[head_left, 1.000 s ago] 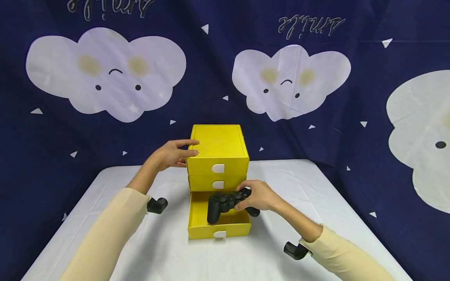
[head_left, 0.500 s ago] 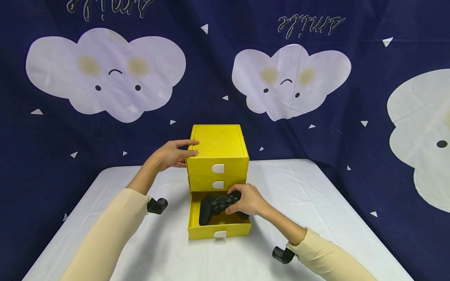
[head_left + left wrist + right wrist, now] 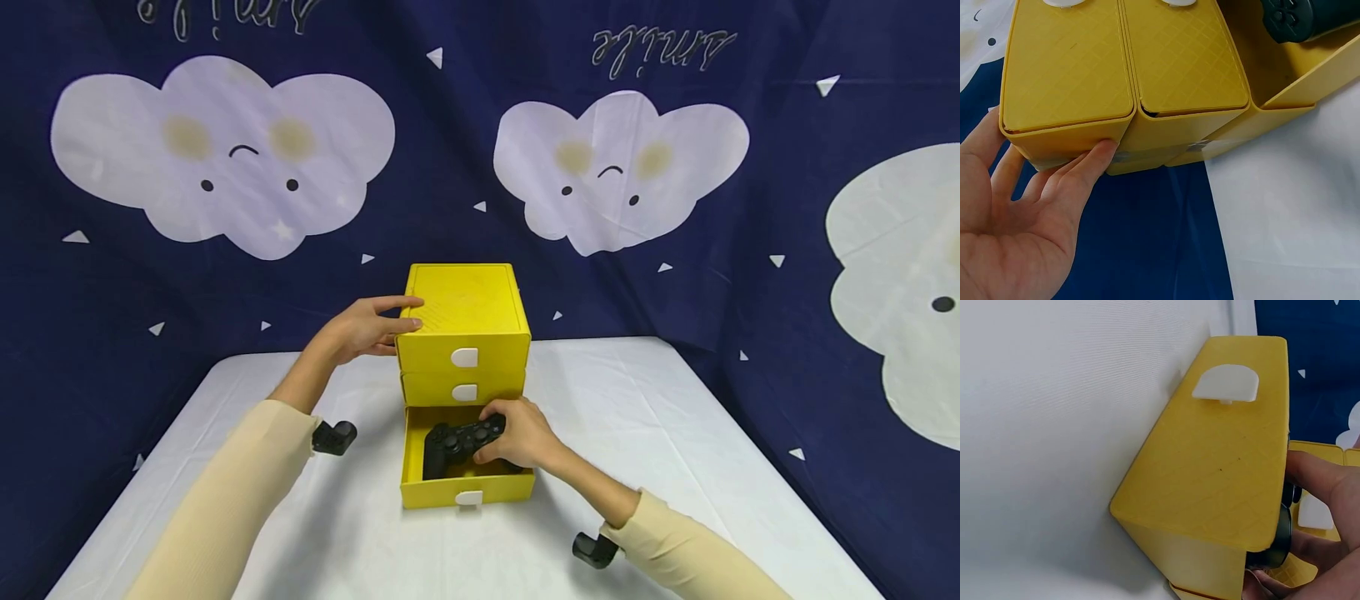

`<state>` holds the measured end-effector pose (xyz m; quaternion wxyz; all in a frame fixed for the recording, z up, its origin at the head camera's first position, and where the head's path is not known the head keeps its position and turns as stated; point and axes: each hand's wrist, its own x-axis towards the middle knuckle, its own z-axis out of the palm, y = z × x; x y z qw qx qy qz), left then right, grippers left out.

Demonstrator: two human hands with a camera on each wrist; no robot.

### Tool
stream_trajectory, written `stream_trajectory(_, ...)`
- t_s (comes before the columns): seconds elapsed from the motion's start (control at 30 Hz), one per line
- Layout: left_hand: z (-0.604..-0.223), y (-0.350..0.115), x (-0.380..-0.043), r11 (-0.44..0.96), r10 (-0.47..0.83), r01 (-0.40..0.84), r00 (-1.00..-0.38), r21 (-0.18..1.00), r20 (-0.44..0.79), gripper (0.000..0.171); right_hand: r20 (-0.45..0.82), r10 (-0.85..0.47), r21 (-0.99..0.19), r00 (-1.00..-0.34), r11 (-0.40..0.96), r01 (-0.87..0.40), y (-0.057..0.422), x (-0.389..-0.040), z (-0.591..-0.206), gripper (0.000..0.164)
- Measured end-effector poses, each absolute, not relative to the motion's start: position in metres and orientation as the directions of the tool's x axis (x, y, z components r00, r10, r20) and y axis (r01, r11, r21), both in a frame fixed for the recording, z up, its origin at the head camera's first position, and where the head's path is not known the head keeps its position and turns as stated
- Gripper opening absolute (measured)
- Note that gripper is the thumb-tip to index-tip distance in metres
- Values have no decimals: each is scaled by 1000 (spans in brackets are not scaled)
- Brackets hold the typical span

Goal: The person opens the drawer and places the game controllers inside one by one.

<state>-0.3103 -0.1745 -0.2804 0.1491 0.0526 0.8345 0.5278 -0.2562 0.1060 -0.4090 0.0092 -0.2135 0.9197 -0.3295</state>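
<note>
A yellow three-drawer box stands on the table with its bottom drawer pulled out. My left hand rests on the box's upper left edge, with straight fingers touching its top and side. Inside the bottom drawer is a black game controller, tilted, its left grip low in the drawer. My right hand holds the controller's right part between thumb and fingers. In the right wrist view the drawer's front hides much of the controller. Whether it touches the drawer floor I cannot tell.
A white cloth covers the table. The upper two drawers are closed and have white tabs. Behind hangs a dark blue curtain with clouds. Black wrist devices sit at both sleeves.
My right hand has moved left and down, bringing the controller from over the drawer's right side to lower inside the drawer. My left hand has stayed on the box.
</note>
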Motion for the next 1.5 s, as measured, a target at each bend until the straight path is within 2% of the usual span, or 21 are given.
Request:
stream_trajectory(0.37,-279,-175,-311,434,246,-69,-950,898,-192,60,139,-398,-572,-907,715,-402,100,-255,-413,51)
stream_trajectory(0.93,-282,-174,-312,436,221,-84,-955,896,-197,60,142,-428,-451,-893,775,-443,97,-254,-426,50)
stream_trajectory(1.5,-282,-174,-313,431,232,-83,-952,899,-199,60,150,-426,-466,-892,765,-444,96,-253,-425,50)
